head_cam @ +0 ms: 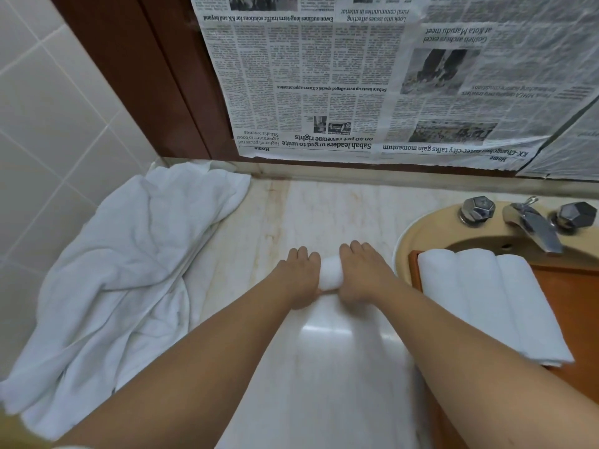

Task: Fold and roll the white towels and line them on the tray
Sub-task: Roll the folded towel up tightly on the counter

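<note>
1. Rolling is the step in hand, I think: a small white towel roll (330, 273) lies on the marble counter (324, 215), between the two hands.
2. Left hand (299, 277) presses down on the left end of the roll with its fingers curled over it.
3. Right hand (361, 276) does the same on the right end. Both hands hold the roll, palms down.
4. No flat towel tail shows past the roll, so the roll looks nearly done or done.
5. Three rolled towels (486, 303) lie side by side, touching, on the wooden tray (570, 306) to the right. The tray sits over the sink (421, 234), just in front of the tap (534, 226).
6. A heap of loose towels (123, 260) waits on the left, by the tiled wall.
7. Newspaper (356, 76) covers the wall behind the counter.
8. Next, I think the hands must keep the roll tight, lift it, and lay it beside the three on the tray. If the grip goes loose, the roll may open up.
</note>
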The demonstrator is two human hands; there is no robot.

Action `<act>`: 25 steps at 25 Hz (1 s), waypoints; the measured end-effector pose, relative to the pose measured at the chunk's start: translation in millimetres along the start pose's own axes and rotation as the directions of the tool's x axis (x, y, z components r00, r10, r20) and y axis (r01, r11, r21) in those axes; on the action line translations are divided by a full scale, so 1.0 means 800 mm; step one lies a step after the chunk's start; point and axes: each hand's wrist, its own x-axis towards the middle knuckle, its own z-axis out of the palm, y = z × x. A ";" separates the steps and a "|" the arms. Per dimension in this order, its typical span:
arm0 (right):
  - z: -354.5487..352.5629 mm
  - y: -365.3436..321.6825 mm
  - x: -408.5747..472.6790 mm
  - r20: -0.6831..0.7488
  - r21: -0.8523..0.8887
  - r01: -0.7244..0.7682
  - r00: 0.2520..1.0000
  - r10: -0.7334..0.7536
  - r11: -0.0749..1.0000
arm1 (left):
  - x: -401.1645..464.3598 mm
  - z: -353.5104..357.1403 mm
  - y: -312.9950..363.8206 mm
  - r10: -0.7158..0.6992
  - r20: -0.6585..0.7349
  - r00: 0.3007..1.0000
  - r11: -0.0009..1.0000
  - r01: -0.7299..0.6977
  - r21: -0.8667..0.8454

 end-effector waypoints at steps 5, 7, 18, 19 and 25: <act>-0.002 0.006 0.021 0.080 0.081 -0.007 0.997 0.000 0.997 | 0.011 -0.013 -0.002 -0.008 0.012 1.000 0.999 0.007 0.032; 0.000 0.007 0.016 0.057 0.065 0.016 0.998 -0.019 0.998 | 0.006 -0.014 -0.001 -0.013 0.012 1.000 1.000 0.013 0.009; 0.010 -0.043 -0.085 0.197 -0.040 0.038 0.980 -0.029 0.998 | -0.084 0.004 0.009 0.007 0.160 0.987 0.994 0.011 -0.111; 0.005 -0.045 -0.090 0.207 -0.027 0.024 0.978 -0.018 0.999 | -0.088 -0.001 0.007 0.012 0.183 0.983 0.989 0.015 -0.146; -0.052 -0.050 -0.118 0.052 0.258 -0.214 0.977 0.207 0.942 | -0.141 -0.036 0.003 -0.365 -0.139 0.921 0.708 0.177 -0.684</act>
